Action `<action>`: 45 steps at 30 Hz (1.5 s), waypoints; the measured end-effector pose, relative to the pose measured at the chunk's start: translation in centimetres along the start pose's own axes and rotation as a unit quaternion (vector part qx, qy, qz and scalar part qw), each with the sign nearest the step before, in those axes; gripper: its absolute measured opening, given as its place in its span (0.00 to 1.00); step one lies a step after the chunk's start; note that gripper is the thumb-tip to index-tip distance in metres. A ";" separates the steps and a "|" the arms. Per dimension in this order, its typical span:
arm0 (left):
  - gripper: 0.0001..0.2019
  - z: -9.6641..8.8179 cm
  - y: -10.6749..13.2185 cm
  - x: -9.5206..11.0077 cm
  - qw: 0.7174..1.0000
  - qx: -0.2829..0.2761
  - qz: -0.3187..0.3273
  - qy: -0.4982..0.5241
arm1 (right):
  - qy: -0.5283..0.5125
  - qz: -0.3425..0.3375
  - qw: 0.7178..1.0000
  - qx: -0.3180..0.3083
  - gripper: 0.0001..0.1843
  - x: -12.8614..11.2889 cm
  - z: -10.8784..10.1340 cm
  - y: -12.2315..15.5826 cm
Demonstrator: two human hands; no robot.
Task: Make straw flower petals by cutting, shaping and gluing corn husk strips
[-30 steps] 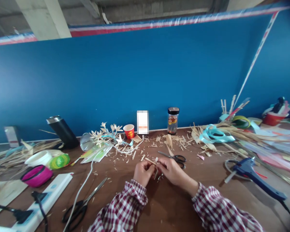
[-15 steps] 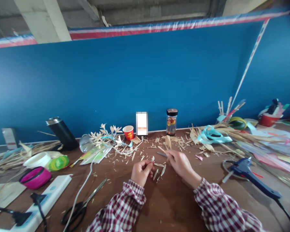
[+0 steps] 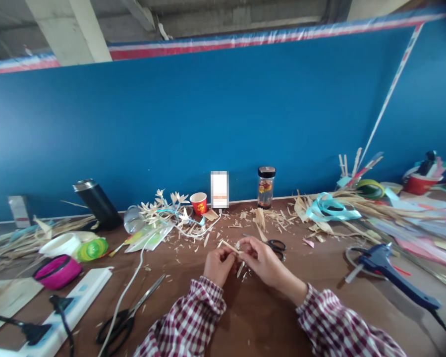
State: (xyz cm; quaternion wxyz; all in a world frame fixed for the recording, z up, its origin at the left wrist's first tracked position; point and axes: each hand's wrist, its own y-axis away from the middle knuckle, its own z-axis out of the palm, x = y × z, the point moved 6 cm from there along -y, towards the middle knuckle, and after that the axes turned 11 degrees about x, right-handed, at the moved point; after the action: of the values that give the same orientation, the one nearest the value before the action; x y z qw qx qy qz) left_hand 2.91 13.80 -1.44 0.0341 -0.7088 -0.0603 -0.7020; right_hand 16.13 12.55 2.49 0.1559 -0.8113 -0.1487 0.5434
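Observation:
My left hand (image 3: 219, 266) is closed in a pinch, fingertips meeting those of my right hand low over the table. A small pale petal-shaped piece (image 3: 238, 245) stands up at the meeting fingertips; its lower end is hidden by them. My right hand (image 3: 263, 262) comes in from the right, thumb and fingers closed on a thin pale stick (image 3: 229, 245) that slants up to the left across the fingertips. More pale slivers (image 3: 241, 269) lie under the hands. Just behind my right hand lies a small pair of scissors (image 3: 276, 245) with black handles.
Larger scissors (image 3: 134, 310) and a power strip (image 3: 74, 307) lie left, with a white cable (image 3: 134, 275) between. A flower bunch (image 3: 171, 210), a red paper cup (image 3: 198, 204) and a jar (image 3: 266, 188) stand behind. To the right are a glue gun (image 3: 390, 270) and blue ribbon (image 3: 332, 208).
My right hand has moved left and nearer, bringing the stick to my left hand's fingertips. The small scissors' handles have come into view behind it. My left hand stays nearly in place.

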 end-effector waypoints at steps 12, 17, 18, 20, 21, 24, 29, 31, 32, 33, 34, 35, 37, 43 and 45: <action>0.11 1.1 0.9 0.3 0.999 -0.052 0.003 -0.008 | 0.101 -0.053 0.993 0.015 0.14 0.7 -0.8 -0.7; 0.12 0.4 0.5 0.4 1.000 -0.024 0.008 0.007 | 0.142 -0.006 0.978 0.150 0.13 1.9 -3.9 -1.3; 0.12 0.1 0.3 0.2 1.000 -0.011 0.002 0.013 | 0.128 0.001 0.980 0.150 0.13 1.9 -4.0 -1.3; 0.12 -0.3 -0.1 -0.2 1.000 0.014 -0.013 0.022 | 0.077 0.019 0.991 0.104 0.16 1.6 -3.1 -1.2; 0.12 -0.4 -0.2 -0.4 0.999 0.021 -0.018 0.022 | 0.046 0.029 0.996 0.073 0.17 1.3 -2.4 -1.0; 0.10 -0.2 -0.2 -0.5 1.000 0.013 -0.012 0.006 | -0.023 0.035 0.999 -0.008 0.14 0.4 -0.2 -0.2; 0.09 0.6 0.5 0.3 0.998 -0.024 0.047 -0.035 | -0.007 0.004 1.000 -0.031 0.09 0.2 0.9 0.1; 0.10 0.8 0.7 0.3 0.998 -0.034 0.046 -0.039 | 0.014 -0.008 1.000 -0.019 0.09 0.6 0.8 0.0; 0.10 0.9 0.7 0.3 0.998 -0.040 0.040 -0.039 | 0.026 -0.014 0.999 -0.013 0.09 0.7 0.7 -0.1; 0.11 1.0 0.7 0.2 0.998 -0.044 0.033 -0.039 | 0.041 -0.020 0.999 -0.008 0.09 0.9 0.5 -0.2; 0.11 1.0 0.7 0.1 0.998 -0.046 0.026 -0.041 | 0.058 -0.027 0.998 -0.002 0.10 1.1 0.4 -0.3; 0.11 1.0 0.7 0.0 0.998 -0.046 0.020 -0.045 | 0.078 -0.034 0.996 0.002 0.11 1.2 0.2 -0.4; 0.11 1.0 0.7 -0.1 0.998 -0.044 0.017 -0.053 | 0.130 -0.043 0.990 0.024 0.12 1.6 -0.6 -0.6; 0.12 -0.7 0.7 1.6 0.978 -0.002 0.107 -0.181 | 0.316 -0.019 0.935 0.157 0.14 2.9 -4.3 -1.2; 0.09 -2.2 0.4 2.9 0.931 0.041 0.178 -0.315 | 0.337 -0.021 0.931 0.138 0.13 3.1 -4.1 -1.2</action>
State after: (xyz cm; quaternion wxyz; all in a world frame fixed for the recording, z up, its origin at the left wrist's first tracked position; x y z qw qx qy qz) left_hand 0.84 13.27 1.53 0.1665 -0.8906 0.0302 -0.4220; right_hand 21.01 14.56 1.89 0.3186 -0.9140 -0.0282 0.2496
